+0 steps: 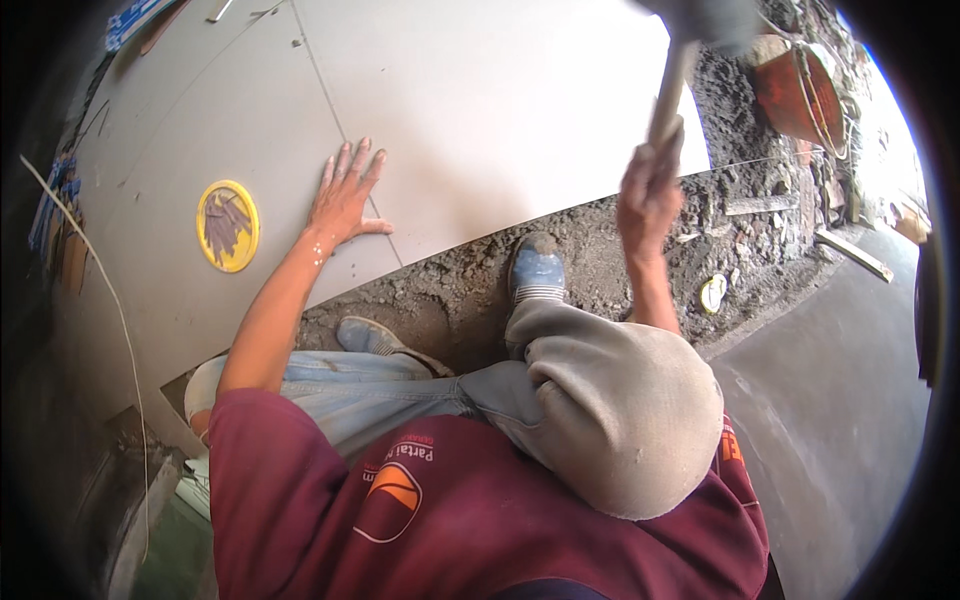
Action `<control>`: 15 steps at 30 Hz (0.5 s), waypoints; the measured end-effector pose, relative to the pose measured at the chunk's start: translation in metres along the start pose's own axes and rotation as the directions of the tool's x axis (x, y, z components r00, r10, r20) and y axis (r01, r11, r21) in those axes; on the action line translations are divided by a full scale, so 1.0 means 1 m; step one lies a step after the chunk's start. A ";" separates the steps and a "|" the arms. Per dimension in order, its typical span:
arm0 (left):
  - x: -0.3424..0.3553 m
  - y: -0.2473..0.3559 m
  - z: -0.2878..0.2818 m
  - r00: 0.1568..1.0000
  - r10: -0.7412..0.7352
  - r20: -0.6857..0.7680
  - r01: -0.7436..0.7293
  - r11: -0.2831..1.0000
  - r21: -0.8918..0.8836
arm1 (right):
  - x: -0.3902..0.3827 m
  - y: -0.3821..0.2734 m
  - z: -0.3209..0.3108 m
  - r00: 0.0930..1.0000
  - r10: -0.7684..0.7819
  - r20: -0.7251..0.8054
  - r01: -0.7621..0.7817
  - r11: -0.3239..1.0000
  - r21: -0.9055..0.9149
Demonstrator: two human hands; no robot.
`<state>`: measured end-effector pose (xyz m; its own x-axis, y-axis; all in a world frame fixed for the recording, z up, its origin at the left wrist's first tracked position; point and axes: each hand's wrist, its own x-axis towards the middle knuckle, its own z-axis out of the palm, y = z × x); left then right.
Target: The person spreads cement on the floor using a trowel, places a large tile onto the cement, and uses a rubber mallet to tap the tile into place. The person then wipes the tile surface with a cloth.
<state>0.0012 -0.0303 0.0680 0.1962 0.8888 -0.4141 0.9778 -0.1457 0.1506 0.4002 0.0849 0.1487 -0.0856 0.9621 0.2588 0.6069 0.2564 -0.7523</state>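
Note:
My left hand [346, 205] lies flat on a large pale floor tile [480, 100], fingers spread across the joint beside the neighbouring tile [150, 240]. My right hand [652, 195] is raised and closed round the wooden handle of a mallet [672, 92]. The mallet's dark head is blurred and partly cut off by the top edge of the view. Left of my left hand, a round yellow lid [254, 250] holds several thin greyish pieces, their kind unclear.
Rough wet mortar [455, 285] borders the tiles, and my shoes stand in it. An orange bucket [795, 95] is at the upper right. A string [745, 163] crosses the mortar near a wood strip [855, 255]. A pale cable [110, 290] hangs at the left.

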 end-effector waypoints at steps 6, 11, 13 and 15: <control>0.001 0.001 0.001 1.000 -0.011 0.009 0.010 0.997 0.072 | -0.006 -0.003 0.003 0.937 0.255 0.238 -0.241 0.967 -0.085; -0.001 -0.002 0.005 1.000 0.007 -0.024 -0.005 0.998 0.064 | -0.009 -0.015 0.000 0.990 0.060 0.128 -0.067 0.997 0.047; 0.000 -0.003 0.004 1.000 0.012 -0.014 -0.011 0.999 0.044 | -0.010 -0.017 0.008 0.942 0.180 0.283 -0.186 0.982 -0.006; 0.002 -0.003 0.003 1.000 0.013 -0.014 -0.013 1.000 0.021 | -0.012 -0.018 0.013 0.826 0.347 0.445 -0.233 0.928 -0.291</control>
<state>-0.0009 -0.0295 0.0644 0.2079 0.8929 -0.3994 0.9766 -0.1662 0.1366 0.3806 0.0704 0.1512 -0.2118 0.9246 -0.3165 0.8131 -0.0130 -0.5819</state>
